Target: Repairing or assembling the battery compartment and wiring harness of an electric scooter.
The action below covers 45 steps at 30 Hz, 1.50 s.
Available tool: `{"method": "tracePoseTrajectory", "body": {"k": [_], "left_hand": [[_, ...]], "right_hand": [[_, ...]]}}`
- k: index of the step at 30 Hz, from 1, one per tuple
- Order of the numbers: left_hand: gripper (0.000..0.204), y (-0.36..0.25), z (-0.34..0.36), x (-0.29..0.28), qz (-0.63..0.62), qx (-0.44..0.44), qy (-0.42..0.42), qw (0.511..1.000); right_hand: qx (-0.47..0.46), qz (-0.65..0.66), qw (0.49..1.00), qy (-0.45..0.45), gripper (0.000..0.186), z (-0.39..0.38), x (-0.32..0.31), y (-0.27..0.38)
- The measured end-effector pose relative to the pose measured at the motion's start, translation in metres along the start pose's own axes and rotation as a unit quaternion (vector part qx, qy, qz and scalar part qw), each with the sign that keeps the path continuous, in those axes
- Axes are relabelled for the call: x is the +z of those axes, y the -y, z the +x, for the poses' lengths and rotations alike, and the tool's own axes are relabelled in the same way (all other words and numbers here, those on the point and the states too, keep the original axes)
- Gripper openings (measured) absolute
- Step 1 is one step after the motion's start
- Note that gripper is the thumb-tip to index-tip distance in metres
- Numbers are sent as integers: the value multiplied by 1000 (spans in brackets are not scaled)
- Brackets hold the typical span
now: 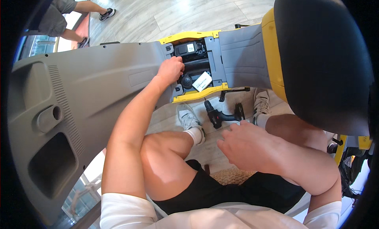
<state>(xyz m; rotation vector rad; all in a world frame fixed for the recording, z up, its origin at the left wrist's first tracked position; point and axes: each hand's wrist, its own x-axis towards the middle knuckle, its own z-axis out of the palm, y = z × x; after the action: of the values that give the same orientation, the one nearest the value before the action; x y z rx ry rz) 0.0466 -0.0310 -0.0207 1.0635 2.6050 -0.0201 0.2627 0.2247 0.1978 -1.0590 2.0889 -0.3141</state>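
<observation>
My left hand (171, 70) reaches over the left edge of an open compartment (209, 51) in the scooter's footboard. Its fingers are bent down into the opening, and whatever they pinch is hidden. Inside lie a black box with a white label (190, 47), a thick black tube (197, 65) and a round black part (186, 81). A small white box (202, 81) rests tilted at the compartment's near right corner. My right hand (246, 146) hovers above my right leg, its fingers curled with the palm turned away, so any content is out of sight. Below it a black cordless drill (218, 115) lies on the floor.
The grey front panel (98, 71) of the scooter fills the left side. To the right stands the black seat (323, 63) on its yellow body. Yellow side trim (197, 94) borders the compartment. Another person's legs (87, 6) show at the far left on the wood-look floor (173, 12).
</observation>
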Motion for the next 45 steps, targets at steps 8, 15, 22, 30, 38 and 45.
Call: {"method": "tracePoseTrajectory", "body": {"k": [8,15,22,30,38,45], "left_hand": [[9,-12,-2,12,42,-29,-57,997],[33,-24,-8,10,-27,-72,-107,991],[54,-11,-7,8,-111,-88,-128,982],[52,-9,-4,9,-19,-27,-103,994],[47,1,-3,12,30,18,-105,994],[37,8,-1,2,-22,42,-55,997]], "right_hand": [[-2,-16,1000,-9,28,-1,2,1],[-6,12,999,-30,22,-5,9,-2],[-25,6,997,-68,17,-14,11,-3],[-24,-15,998,-55,17,-14,9,-4],[-29,-11,997,-64,17,-11,10,-2],[-21,-17,997,-70,17,-14,10,-1]]}}
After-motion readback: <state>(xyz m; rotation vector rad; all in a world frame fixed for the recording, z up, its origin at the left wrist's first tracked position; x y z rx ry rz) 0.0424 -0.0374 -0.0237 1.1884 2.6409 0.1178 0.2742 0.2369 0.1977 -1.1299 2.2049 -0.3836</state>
